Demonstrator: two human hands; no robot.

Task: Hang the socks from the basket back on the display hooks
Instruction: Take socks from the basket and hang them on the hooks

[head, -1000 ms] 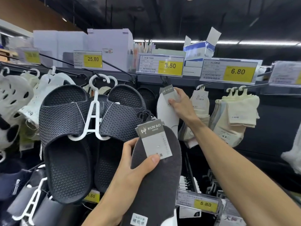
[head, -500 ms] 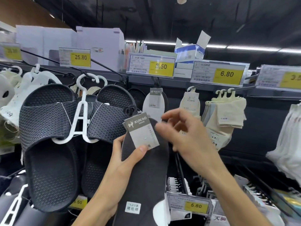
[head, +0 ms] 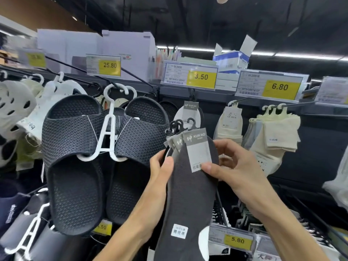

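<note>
The bundle of dark grey flat socks with grey card headers and small black plastic hangers (head: pixel 190 185) is held up before the rack, just below a white pair of the same brand (head: pixel 185 115) hanging under the yellow 3.50 price tag (head: pixel 201 77). The right hand (head: pixel 235 166), up at that white pair a second ago, has dropped back and pinches the front pair's card label, while the left hand (head: pixel 162 172) grips the bundle's left edge (three hangers fan out on top). One pair looks hung, and the next is probably being peeled off.

Shop aisle: yellow price tags (head: pixel 201 76), hooked slippers (head: pixel 105 157), hanging socks (head: pixel 276 134).
</note>
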